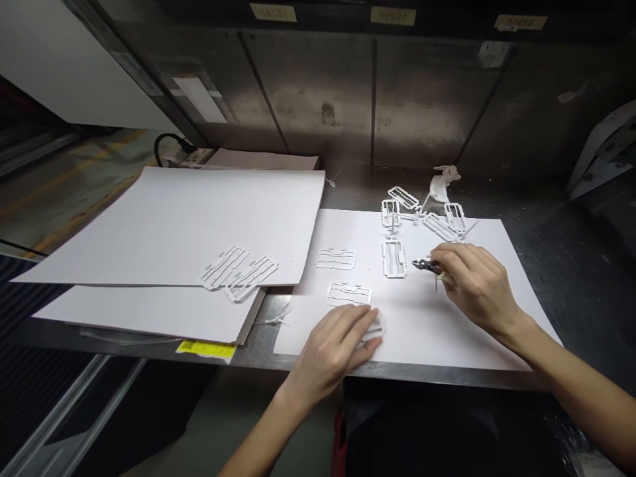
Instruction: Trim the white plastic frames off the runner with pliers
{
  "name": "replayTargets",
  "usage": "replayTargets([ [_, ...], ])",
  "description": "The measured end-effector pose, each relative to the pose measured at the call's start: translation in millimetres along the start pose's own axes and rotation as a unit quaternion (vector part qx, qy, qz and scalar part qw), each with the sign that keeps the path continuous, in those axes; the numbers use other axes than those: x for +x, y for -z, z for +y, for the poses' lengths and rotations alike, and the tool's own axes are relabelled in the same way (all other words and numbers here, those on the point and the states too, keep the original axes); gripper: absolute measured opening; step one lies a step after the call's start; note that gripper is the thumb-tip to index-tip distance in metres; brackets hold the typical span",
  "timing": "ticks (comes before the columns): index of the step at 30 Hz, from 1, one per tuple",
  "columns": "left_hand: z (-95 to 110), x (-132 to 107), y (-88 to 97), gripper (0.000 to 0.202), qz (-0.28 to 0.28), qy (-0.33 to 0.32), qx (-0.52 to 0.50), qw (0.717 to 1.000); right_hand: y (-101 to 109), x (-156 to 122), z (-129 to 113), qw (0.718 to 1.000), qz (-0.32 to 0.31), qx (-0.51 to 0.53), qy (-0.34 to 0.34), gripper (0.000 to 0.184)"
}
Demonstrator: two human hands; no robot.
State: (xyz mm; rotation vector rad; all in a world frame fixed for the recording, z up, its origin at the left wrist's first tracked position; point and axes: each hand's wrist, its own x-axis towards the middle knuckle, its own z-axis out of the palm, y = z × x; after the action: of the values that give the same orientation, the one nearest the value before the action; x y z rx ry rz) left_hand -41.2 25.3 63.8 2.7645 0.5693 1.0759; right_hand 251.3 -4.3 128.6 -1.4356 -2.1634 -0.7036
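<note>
My left hand point(335, 344) is at the front edge of a white sheet point(457, 341), its fingers closed on a small white plastic frame point(376, 324) that they partly hide. My right hand point(472, 281) grips a pair of side cutters point(426, 265), whose dark jaws point left; the handles are mostly covered by the fingers. Just beyond the left hand lies a flat white frame point(348, 293), with another frame point(336, 259) behind it. An upright-turned frame point(394, 259) rests left of the cutter tips. Farther back, several frames point(441, 227) lie tangled with thin white sprue.
Stacked white sheets point(199, 212) cover the table's left side, with two overlapping frames point(239, 273) on their front edge. A power strip point(196, 158) with a black plug stands behind. Crumpled white material point(442, 183) lies near the metal back wall point(322, 93). A yellow label point(206, 348) hangs at the front.
</note>
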Motion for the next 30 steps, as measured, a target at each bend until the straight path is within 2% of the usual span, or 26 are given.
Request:
replayTargets([
  [2,2,-4,3.5,0.041,-0.025,-0.018,-0.015,0.999,9,1,1,0.999,0.024,0.028,-0.008,0.032],
  [5,-2,-10,7.2,0.034,-0.070,0.010,-0.013,0.997,22,5,2,0.992,0.080,0.085,-0.046,0.031],
  [8,-13,-14,8.9,0.036,-0.092,0.062,0.016,0.994,30,10,0,0.965,0.152,0.146,-0.155,0.027],
  [10,-19,-14,8.8,0.040,-0.089,0.086,0.041,0.991,33,13,-3,0.925,0.184,0.218,-0.251,0.022],
  [12,-18,-10,7.1,0.046,-0.048,0.109,0.052,0.991,34,14,-7,0.860,0.199,0.327,-0.338,0.022],
  [13,-14,-7,5.5,0.050,-0.018,0.134,0.037,0.990,35,15,-10,0.812,0.200,0.394,-0.381,0.025],
  [15,0,3,0.8,0.058,0.035,0.224,-0.064,0.972,34,16,-16,0.687,0.196,0.532,-0.454,0.035],
  [16,9,9,-2.3,0.059,0.044,0.276,-0.155,0.947,34,16,-20,0.620,0.189,0.588,-0.484,0.040],
  [17,18,14,-5.7,0.059,0.039,0.315,-0.261,0.912,33,17,-24,0.560,0.182,0.628,-0.508,0.043],
  [18,27,20,-9.3,0.057,0.029,0.336,-0.363,0.868,32,17,-28,0.518,0.176,0.651,-0.527,0.046],
  [20,42,29,-15.9,0.053,0.018,0.353,-0.513,0.782,31,17,-38,0.470,0.168,0.671,-0.549,0.048],
  [22,51,36,-19.4,0.048,0.027,0.387,-0.577,0.719,32,17,-46,0.466,0.158,0.669,-0.557,0.048],
  [26,53,40,-13.2,0.042,0.052,0.474,-0.620,0.623,37,12,-51,0.535,0.105,0.627,-0.556,0.044],
  [30,48,41,0.0,0.034,0.048,0.486,-0.688,0.537,39,9,-48,0.576,0.065,0.604,-0.548,0.044],
])
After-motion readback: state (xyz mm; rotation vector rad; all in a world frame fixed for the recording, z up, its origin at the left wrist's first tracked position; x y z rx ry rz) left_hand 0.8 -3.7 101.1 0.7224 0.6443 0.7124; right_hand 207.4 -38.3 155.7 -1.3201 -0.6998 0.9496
